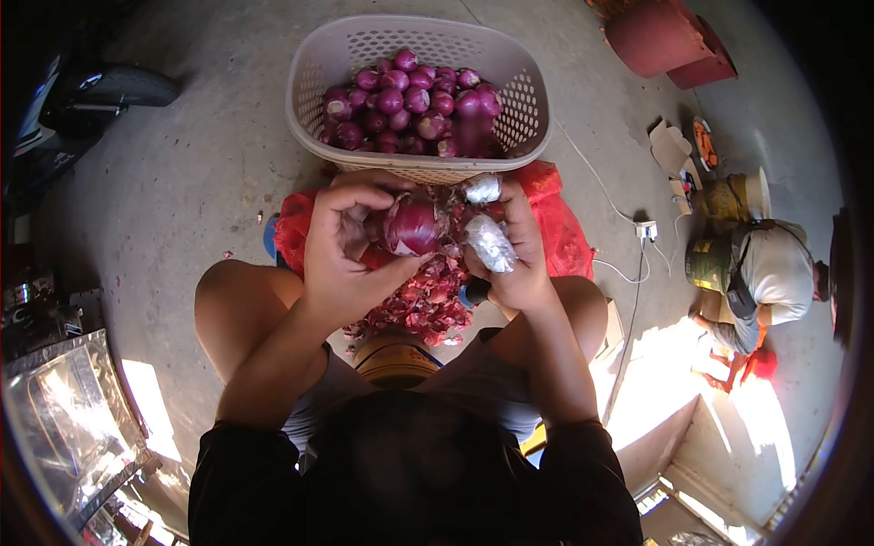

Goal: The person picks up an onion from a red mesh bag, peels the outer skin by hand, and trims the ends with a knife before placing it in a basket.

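Note:
My left hand (350, 246) is curled round a red onion (411, 226), with its thumb below and fingers above. Beside it my right hand (517, 250) is closed, silver wrapping (490, 244) covering its thumb and a fingertip. From under its palm sticks out what looks like a blue-and-black handle end (474, 292); the rest of that tool is hidden. Loose papery skin hangs between the onion and the right fingers. Below both hands lies a heap of red onion peels (423, 305). Just beyond them stands a basket (305, 91) of purple-red onions (410, 100).
Red mesh sacking (555, 227) spreads around the peels. A round yellowish container (391, 359) sits between my knees. White cable and a socket block (645, 229) lie on the right. Another person (774, 278) bends near buckets (710, 264). A motorbike wheel (127, 85) stands at left.

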### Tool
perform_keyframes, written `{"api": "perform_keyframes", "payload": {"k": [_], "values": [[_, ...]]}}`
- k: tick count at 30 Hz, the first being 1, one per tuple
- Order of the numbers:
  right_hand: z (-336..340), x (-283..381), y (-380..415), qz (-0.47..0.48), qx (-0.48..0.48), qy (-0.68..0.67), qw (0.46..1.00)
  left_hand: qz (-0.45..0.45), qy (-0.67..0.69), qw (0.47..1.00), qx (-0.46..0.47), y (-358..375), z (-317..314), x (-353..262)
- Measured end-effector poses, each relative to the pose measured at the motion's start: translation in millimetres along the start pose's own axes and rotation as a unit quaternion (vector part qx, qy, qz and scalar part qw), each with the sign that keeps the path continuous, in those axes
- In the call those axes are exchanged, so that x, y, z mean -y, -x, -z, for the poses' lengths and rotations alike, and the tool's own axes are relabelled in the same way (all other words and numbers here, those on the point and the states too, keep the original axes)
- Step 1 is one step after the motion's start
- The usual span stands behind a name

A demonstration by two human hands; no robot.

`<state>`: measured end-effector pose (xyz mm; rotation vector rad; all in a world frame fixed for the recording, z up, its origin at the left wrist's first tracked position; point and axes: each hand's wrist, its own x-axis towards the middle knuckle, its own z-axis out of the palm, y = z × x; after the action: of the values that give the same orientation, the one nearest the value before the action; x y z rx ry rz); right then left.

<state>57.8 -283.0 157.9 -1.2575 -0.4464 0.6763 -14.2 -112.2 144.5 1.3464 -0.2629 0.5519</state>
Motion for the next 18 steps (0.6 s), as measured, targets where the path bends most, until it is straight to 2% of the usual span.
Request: {"api": "perform_keyframes", "payload": {"k": [3, 6, 9, 10, 16, 18], "values": [[13, -7, 2, 0.006, 0.058, -0.089, 0.994, 0.066, 0.050, 0.997, 0.008, -1, 1, -5], [17, -9, 1, 0.042, 0.100, -0.142, 0.984, 0.164, 0.193, 0.967, -0.035, -6, 0, -10], [10, -5, -2, 0.088, 0.088, -0.075, 0.989, 0.260, 0.320, 0.910, -0.045, -4, 11, -7], [10, -5, -2, 0.095, 0.082, -0.038, 0.991, 0.276, 0.295, 0.912, -0.071, -5, 8, -11], [14, -7, 2, 0.107, 0.057, 0.209, 0.970, 0.289, 0.319, 0.901, -0.057, -6, 8, -9], [14, -10, 0, 0.167, 0.059, 0.267, 0.947, 0.294, 0.323, 0.898, -0.045, -5, 9, -9]]}}
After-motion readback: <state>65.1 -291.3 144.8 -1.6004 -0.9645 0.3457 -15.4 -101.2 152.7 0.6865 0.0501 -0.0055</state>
